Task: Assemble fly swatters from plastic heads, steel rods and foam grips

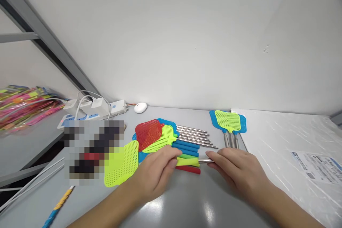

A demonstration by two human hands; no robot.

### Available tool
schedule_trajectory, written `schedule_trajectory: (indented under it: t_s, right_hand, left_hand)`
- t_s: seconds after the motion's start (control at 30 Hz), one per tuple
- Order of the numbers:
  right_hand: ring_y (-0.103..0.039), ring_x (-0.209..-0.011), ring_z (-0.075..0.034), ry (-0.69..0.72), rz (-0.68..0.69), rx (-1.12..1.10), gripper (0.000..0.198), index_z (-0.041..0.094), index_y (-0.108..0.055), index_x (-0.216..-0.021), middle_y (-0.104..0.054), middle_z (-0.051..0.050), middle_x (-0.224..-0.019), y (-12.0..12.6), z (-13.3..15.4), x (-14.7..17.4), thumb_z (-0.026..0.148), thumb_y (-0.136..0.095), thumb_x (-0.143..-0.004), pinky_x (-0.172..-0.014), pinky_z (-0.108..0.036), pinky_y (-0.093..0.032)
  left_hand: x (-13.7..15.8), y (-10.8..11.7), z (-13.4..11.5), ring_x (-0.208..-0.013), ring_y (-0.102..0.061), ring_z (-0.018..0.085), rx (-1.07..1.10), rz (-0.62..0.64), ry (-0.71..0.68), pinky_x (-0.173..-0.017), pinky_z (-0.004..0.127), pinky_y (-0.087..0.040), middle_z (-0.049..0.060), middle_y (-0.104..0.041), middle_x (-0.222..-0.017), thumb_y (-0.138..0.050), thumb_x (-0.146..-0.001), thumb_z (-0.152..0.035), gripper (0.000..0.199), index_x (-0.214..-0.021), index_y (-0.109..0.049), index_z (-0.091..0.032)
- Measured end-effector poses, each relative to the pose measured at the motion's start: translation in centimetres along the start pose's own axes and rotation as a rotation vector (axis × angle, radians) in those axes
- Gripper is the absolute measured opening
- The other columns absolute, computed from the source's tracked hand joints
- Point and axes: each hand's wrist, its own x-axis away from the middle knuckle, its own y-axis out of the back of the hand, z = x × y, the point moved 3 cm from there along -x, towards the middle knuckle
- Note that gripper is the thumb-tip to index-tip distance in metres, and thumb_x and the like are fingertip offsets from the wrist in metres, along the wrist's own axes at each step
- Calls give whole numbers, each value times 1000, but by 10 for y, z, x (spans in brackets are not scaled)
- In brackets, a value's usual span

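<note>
The left hand (pixel 157 172) is closed in a pinch on a yellow-green tube (pixel 187 162), and the right hand (pixel 240 167) has its fingers closed on a metal rod (pixel 204 160) that meets the tube's right end; how far in it sits I cannot tell. From the left, a yellow-green swatter head (pixel 121 164) lies beside the left wrist, where a wide sweep of that forearm could drag it. Next, a red swatter head (pixel 149 133) rests on others, a loose overlap that a nudge might slide apart. Beyond the left hand, loose rods (pixel 193 131) and blue tubes (pixel 187 146) lie bunched; being round, they could roll if knocked. Between the hands, a tilted push might jam the joint, and smooth metal could slip through the fingers. Just behind the right hand, stacked swatters (pixel 228 120) could be bumped askew by its knuckles, near the wrapped panel (pixel 267 131).
</note>
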Motion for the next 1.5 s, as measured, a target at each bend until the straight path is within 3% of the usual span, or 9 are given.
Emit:
schedule_trajectory:
  t_s: [0.1, 0.2, 0.4, 0.8, 1.03, 1.4, 1.5]
  right_hand:
    - [-48, -64, -15, 0, 59, -1, 23, 17, -51, -120, -59, -2, -77, -3, 1, 1, 20, -43, -99, -57, -28, -28]
    - [-50, -65, -15, 0, 102, 1, 25, 17, -49, -123, -59, -2, -80, -8, 3, 2, 20, -41, -99, -57, -28, -29]
    - [-48, -55, -13, -6, 196, 7, 23, 18, -50, -119, -59, -1, -80, -14, 19, 5, 18, -36, -100, -52, -29, -24]
    - [-48, -54, -14, 3, 26, -23, 27, 17, -57, -103, -57, 0, -69, -7, 39, -6, 13, -31, -98, -52, -29, -25]
    - [-47, -52, -13, -39, 28, -105, 20, 20, -59, -97, -55, 1, -65, -14, 41, -8, 18, -39, -98, -51, -28, -25]
    - [-48, -50, -11, -56, -1, -189, 22, 19, -58, -93, -56, 2, -64, -11, 49, -16, 16, -36, -98, -48, -26, -26]
    - [-48, -50, -11, -63, 13, -167, 22, 20, -59, -95, -55, 2, -64, -13, 49, -15, 18, -37, -99, -48, -26, -25]
  left_hand:
    - [-1, 8, 5, -79, -56, 16, 317, -125, 88, -73, 31, -46, 4, -58, -97, -29, -101, -39, 31, -122, -46, -25]
    - [-5, 13, 9, -84, -56, 19, 613, -249, 143, -80, 37, -46, 7, -56, -101, -21, -95, -61, 52, -119, -47, -23]
    - [-10, 6, 2, -79, -53, 19, 876, -210, 242, -76, 37, -42, 7, -56, -91, -9, -92, -67, 67, -105, -53, -19]
    - [-2, -9, -6, -74, -50, 19, 823, -175, 327, -73, 34, -41, 6, -54, -77, -5, -91, -68, 74, -88, -60, -18]
    - [2, -14, -10, -70, -48, 18, 785, -141, 317, -66, 32, -39, 6, -53, -75, -7, -90, -70, 76, -86, -62, -18]
    - [0, -13, -14, -66, -45, 15, 743, -135, 281, -60, 29, -35, 4, -49, -73, -13, -94, -64, 68, -81, -61, -17]
    - [-4, -10, -13, -68, -47, 15, 645, -96, 311, -63, 28, -37, 3, -51, -72, -23, -98, -54, 56, -79, -60, -17]
